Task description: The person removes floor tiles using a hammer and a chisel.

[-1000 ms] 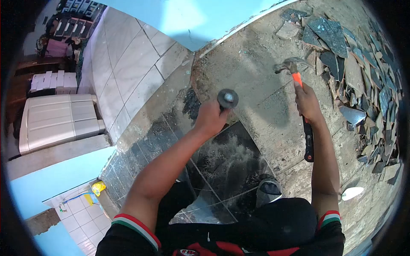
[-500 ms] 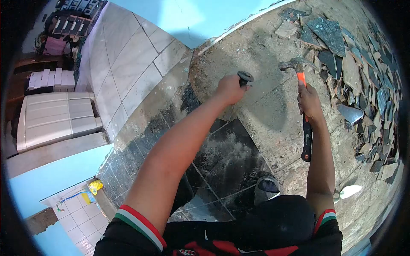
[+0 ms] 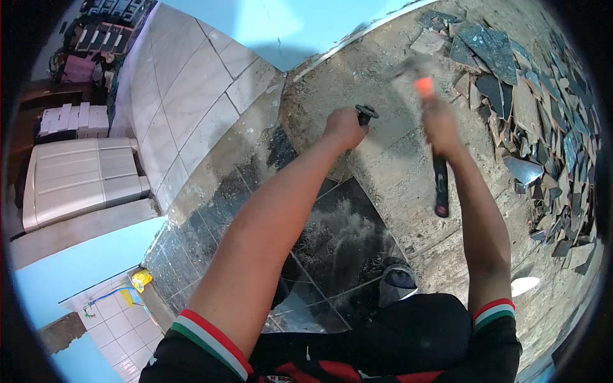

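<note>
My left hand (image 3: 345, 129) is wrapped round a chisel (image 3: 366, 114) with a round, dark guard at its top. The chisel's lower end is hidden behind the hand, over the edge between black floor tiles (image 3: 341, 220) and bare, dusty concrete (image 3: 399, 169). To the right, my right hand (image 3: 440, 129) grips a claw hammer (image 3: 440, 182) by its orange and black handle. The hammer's head is smeared by motion, up and to the right of the chisel and apart from it.
Broken tile pieces (image 3: 527, 108) are heaped along the right side. A light blue wall (image 3: 332, 25) meets the floor ahead. White tiles (image 3: 191, 83) and a pale bin-like box (image 3: 83, 179) are on the left. My shoe (image 3: 397, 284) rests on the black tiles.
The hammer has swung left, closer to the chisel, and its head is now blurred. My left hand and the chisel have hardly moved.
</note>
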The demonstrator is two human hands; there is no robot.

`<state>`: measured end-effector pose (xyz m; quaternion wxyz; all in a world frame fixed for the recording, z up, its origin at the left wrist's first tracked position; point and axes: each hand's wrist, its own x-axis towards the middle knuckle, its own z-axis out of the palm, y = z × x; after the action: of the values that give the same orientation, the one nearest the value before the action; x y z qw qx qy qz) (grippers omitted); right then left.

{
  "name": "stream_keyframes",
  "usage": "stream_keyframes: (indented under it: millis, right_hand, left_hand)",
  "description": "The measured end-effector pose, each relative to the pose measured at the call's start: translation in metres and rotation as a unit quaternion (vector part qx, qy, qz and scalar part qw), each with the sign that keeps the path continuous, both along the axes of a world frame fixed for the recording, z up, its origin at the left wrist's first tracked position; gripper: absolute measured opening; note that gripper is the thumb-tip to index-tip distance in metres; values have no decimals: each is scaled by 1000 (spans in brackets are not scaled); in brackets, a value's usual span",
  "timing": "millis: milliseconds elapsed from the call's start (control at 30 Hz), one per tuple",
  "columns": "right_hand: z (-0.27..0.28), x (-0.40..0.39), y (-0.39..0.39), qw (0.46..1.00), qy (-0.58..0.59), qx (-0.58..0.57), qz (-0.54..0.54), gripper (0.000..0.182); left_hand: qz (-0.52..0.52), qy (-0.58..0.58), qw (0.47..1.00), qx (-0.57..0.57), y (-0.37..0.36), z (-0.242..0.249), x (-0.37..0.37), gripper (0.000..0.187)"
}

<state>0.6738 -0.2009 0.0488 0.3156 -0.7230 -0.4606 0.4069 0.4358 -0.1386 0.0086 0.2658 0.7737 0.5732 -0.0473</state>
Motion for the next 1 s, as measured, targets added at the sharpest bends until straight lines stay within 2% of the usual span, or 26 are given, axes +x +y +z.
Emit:
stream_keyframes:
  millis: [33, 133, 200, 233, 300, 367, 433, 467, 500, 533, 633, 667, 767, 900, 933, 967, 1000]
  right_hand:
    - [19, -17, -5, 994, 37, -74, 73, 35]
    - [0, -5, 19, 982, 80, -115, 128, 36]
    - [-22, 20, 34, 994, 21, -15, 108, 41]
    - [-26, 41, 39, 988, 12, 76, 131, 39]
    - [22, 44, 41, 994, 101, 40, -9, 35]
    - [33, 35, 45, 985, 69, 54, -151, 36]
    - [5, 20, 36, 985, -48, 36, -164, 39]
    - [-26, 25, 20, 997, -72, 0, -35, 43]
    - [-17, 7, 14, 988, -72, -108, 84, 44]
    - [-7, -12, 7, 954, -74, -198, 215, 46]
    - [-18, 5, 13, 955, -56, -175, 233, 46]
    - [-17, 15, 10, 984, 27, -144, 104, 42]
    - [-8, 72, 12, 984, 177, 15, 17, 28]
    - [41, 79, 17, 976, 138, 67, -153, 33]
    - [27, 82, 17, 976, 116, 87, -165, 36]
    - [8, 75, 18, 980, 35, 91, -172, 39]
    - [0, 59, 12, 987, -1, 65, -144, 39]
  left_hand:
    - [-1, -9, 1000, 5, -4, 1, 1, 41]
    - [10, -23, 1000, 1, -7, 1, -4, 39]
    - [1, -5, 1000, -18, -4, 3, -3, 38]
    - [0, 5, 1000, -29, -4, 5, -3, 38]
    - [6, 0, 999, -34, -5, 6, -3, 38]
    - [8, -3, 999, -41, -6, 7, -3, 39]
    - [2, -6, 999, -50, -6, 9, 1, 42]
    - [-16, -25, 999, -41, -8, 6, 4, 41]
    - [-34, -43, 998, -31, -11, 0, 6, 39]
    - [-52, -59, 997, -22, -15, 0, 8, 38]
    - [-33, -43, 998, 12, -32, 5, 15, 38]
    - [-27, -38, 999, 6, -24, 8, 12, 38]
    - [-12, -28, 999, -29, -17, -1, 9, 39]
    - [6, -22, 1000, 3, -6, -17, -3, 40]
    - [5, -27, 1000, -1, -8, -17, -2, 40]
    - [2, -32, 999, -3, -8, -16, 1, 40]
    - [-4, -28, 1000, -11, -9, -12, 7, 40]
